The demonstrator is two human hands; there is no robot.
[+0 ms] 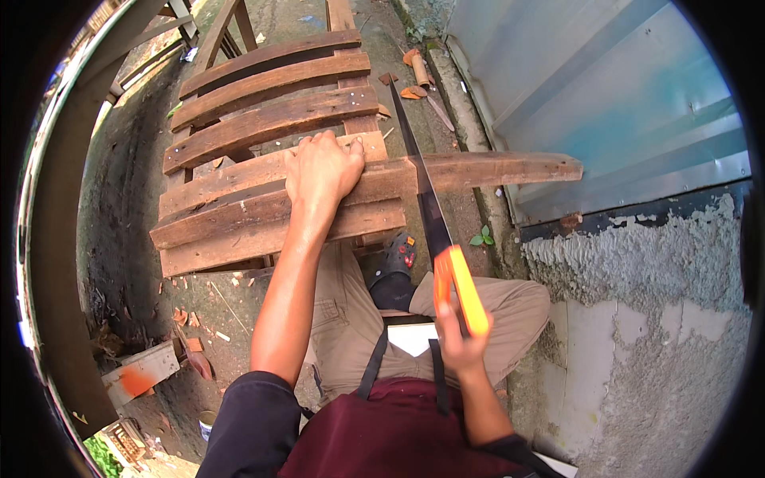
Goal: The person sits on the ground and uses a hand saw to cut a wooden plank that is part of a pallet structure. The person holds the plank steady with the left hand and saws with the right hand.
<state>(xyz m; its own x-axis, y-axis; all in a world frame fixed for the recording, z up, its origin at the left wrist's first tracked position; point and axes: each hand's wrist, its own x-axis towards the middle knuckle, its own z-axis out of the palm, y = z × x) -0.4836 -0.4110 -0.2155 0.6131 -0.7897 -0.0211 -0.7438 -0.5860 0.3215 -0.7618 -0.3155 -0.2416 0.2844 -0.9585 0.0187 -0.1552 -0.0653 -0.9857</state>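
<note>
A long wooden plank (510, 169) lies across a slatted wooden pallet (275, 119), and its right part sticks out past the slats toward the metal sheet. My left hand (325, 171) is closed over the plank near the pallet's right side, its fingers curled at the far edge. In my right hand (460, 344) is a handsaw (430, 211), gripped by its orange and yellow handle. The dark blade slants away from me and crosses the plank just right of the pallet. Whether its teeth have cut into the wood is hard to see.
Corrugated metal sheeting (606, 103) stands at the right above a rough concrete wall (629, 263). My clog-covered foot (393, 259) is beneath the plank. Wood scraps (195, 344) litter the ground at left, beside a paint-marked block (139, 378). A dark post (68, 239) runs along the left.
</note>
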